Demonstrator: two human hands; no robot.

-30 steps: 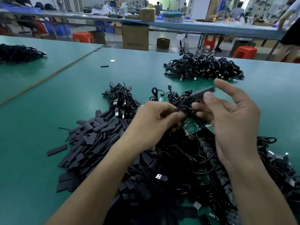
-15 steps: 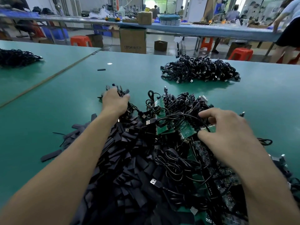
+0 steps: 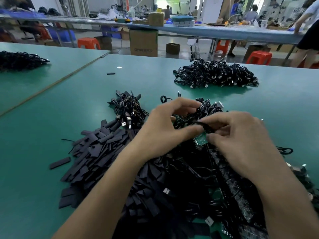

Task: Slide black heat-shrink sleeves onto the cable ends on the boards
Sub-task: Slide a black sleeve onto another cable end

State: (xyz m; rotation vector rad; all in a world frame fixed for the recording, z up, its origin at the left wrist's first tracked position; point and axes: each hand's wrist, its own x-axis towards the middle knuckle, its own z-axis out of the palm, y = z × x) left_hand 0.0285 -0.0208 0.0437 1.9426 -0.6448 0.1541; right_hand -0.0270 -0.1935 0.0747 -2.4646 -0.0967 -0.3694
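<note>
Both hands are meeting over the heap at the near side of the desk [image 3: 51,104]. The right hand [image 3: 241,144] is pinching one black heat-shrink sleeve [image 3: 202,125], while the left hand [image 3: 164,133] is curling in on a cable [image 3: 183,120] just above a green board [image 3: 200,140]. Blur is hiding the exact contact. The sleeve isn't looking seated yet. The loose sleeve pile [image 3: 96,149] is sitting toward the near-left edge and boards are stacking toward the near-right, so plenty is looking left to do.
</note>
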